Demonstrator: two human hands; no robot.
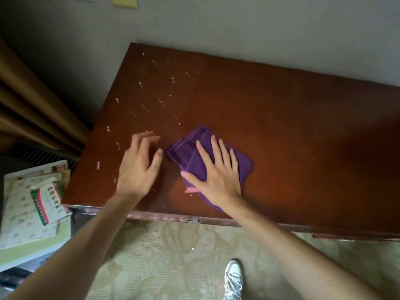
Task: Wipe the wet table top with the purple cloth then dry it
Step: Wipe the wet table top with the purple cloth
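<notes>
A folded purple cloth (190, 152) lies on the reddish-brown table top (292, 131), near its front edge. My right hand (216, 172) presses flat on the cloth with fingers spread. Just left of the cloth, my left hand (138, 165) hovers over the table, fingers apart and slightly blurred, holding nothing. Several water drops (160, 100) glisten on the left part of the table. A small pinkish patch (190, 190) shows beside my right thumb at the cloth's edge.
A grey wall (238, 24) runs along the table's back edge. Brown curtains (26, 100) hang at the left. A stack of papers and a booklet (36, 208) sits left of the table. Patterned carpet (173, 256) and a white shoe (233, 278) are below.
</notes>
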